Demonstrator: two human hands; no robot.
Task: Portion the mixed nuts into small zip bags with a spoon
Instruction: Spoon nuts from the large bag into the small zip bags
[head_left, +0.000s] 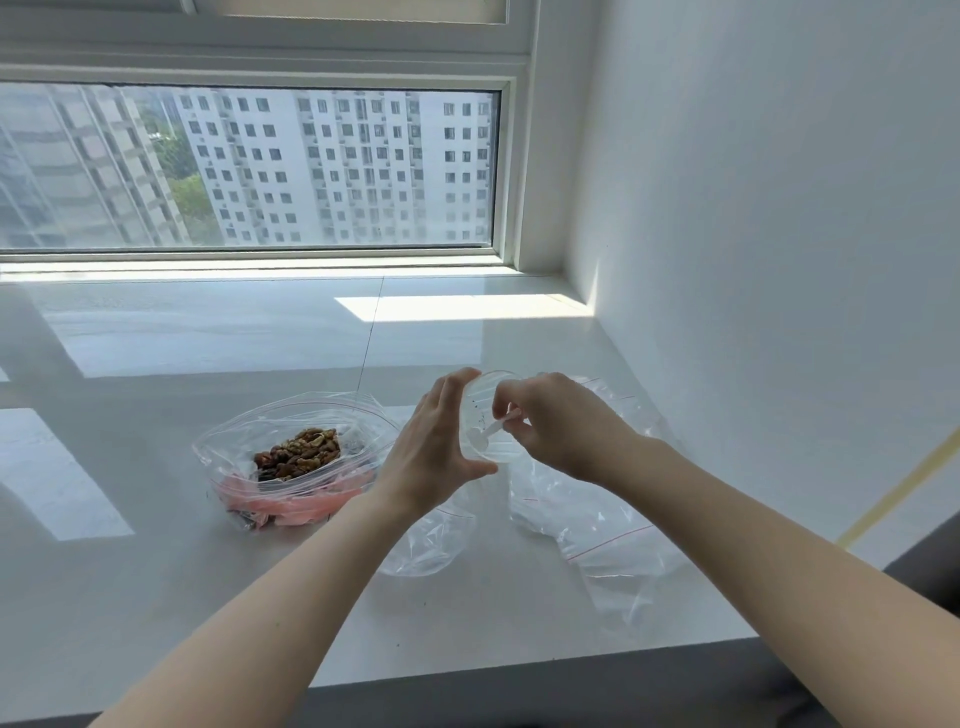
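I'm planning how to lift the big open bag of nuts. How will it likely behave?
The big zip bag looks like thin, crumpled film, so it is probably floppy and may sag. The nuts sit heaped in the middle, so they would likely shift. Its mouth gapes open, so tilting could spill them.

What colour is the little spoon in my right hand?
White, as the head view shows: the spoon held by the right hand is plain white plastic.

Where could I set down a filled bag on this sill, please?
The bare stretch between the large nut bag and the window frame is free, as is the sill's left part. It is crowded on the right, where empty zip bags lie beneath both hands.
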